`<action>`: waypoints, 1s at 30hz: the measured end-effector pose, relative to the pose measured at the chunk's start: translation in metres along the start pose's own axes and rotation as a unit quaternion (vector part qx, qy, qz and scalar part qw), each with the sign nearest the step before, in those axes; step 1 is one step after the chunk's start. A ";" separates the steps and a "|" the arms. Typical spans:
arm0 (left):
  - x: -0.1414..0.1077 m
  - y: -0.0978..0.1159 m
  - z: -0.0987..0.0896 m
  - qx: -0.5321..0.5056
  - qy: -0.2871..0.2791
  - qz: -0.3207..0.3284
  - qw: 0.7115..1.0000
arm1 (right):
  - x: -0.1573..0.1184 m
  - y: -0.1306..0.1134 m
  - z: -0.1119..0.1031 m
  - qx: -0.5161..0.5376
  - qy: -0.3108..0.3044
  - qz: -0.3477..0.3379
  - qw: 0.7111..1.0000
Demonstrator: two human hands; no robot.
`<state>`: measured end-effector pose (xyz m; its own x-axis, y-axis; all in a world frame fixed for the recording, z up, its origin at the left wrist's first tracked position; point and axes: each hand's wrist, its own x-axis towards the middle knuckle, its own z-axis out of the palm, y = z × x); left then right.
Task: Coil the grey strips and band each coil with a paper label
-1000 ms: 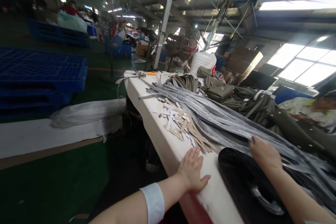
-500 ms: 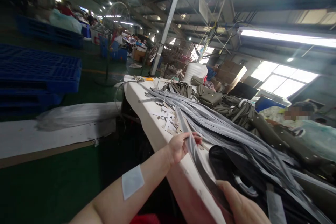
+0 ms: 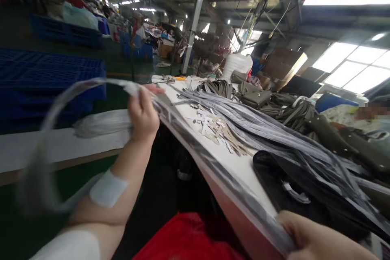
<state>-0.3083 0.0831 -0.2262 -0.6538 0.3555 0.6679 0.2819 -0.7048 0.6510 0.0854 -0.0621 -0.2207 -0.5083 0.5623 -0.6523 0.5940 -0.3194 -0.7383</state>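
Note:
A long grey strip (image 3: 210, 156) with a clear, shiny covering runs along the table's near edge between my two hands. My left hand (image 3: 144, 111) is closed on it at the far end, and the strip's loose tail curls out over the floor to the left, blurred. At the lower right my right hand (image 3: 307, 231) grips the strip's near part, with some fingers out of sight. Beyond it, a bundle of similar grey strips (image 3: 240, 115) lies along the white table (image 3: 234, 170). Small beige and white scraps (image 3: 216, 128) are scattered between bundle and edge.
A black fabric piece (image 3: 274, 178) lies by my right hand. Olive strap coils (image 3: 217, 87) and olive pouches (image 3: 254, 97) are piled at the back. Blue pallets (image 3: 51, 69) stand left on the green floor. Another person sits at the far right, partly cut off.
My left hand has swung left and up off the table, drawing the strip along the edge. Its tail now loops over the floor. My right hand stays low at the right, holding the strip.

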 end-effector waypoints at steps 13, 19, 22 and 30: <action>-0.204 0.008 -0.006 -0.193 -0.490 -0.730 0.436 | 0.172 -0.034 0.020 0.521 0.246 -0.213 0.789; -0.246 0.042 -0.051 -0.228 -0.492 -0.746 0.386 | 0.213 0.016 0.018 0.569 0.238 -0.136 0.775; -0.221 0.030 -0.053 -0.236 -0.442 -0.755 0.423 | 0.216 0.043 0.031 0.561 0.204 -0.084 0.798; -0.205 0.000 -0.072 -0.117 -0.540 -0.714 0.431 | 0.219 0.120 0.101 0.466 0.097 0.073 0.876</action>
<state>-0.2252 -0.0336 -0.3890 0.6997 0.5181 -0.4920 -0.0270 0.7073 0.7064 -0.0173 -0.0545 -0.4693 -0.3008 0.5531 -0.7769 -0.1693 -0.8327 -0.5273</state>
